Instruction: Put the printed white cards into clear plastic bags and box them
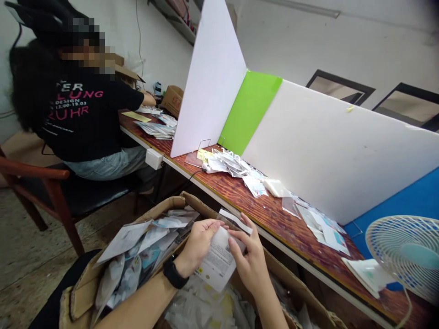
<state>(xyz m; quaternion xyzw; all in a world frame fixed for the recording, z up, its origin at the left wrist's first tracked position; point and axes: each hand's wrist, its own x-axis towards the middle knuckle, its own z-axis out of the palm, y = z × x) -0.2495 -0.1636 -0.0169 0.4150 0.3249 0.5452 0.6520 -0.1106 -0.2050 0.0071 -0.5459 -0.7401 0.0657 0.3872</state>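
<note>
Both hands at one packet, above the boxes

Obs.: I'm holding a clear-and-white packet over the middle box, printed side facing up. L hand is pinching its top edge betw. thumb & bent fingers; prob. that's anchoring it. R hand is hovering close at the upper R edge, thumb & index tips lying near each other there, other fingers spreading. Whether R is gripping or just touching, can't tell. Prob. I'm leaving R fingers loose for finer work at that edge. Watch is sitting on L wrist, clear of the packet.

Surroundings: loose packets are lying below my hands; a L-side box is holding larger sleeves, some leaning over its rim. Boxes are standing low beside the bench, presumably for short reach. On the bench, a pile is resting against the divider; the fan is standing at the R end, prob. for air. Co-worker is sitting beyond the divider, one hand reaching onto the bench; the panel is prob. keeping our areas apart.
</note>
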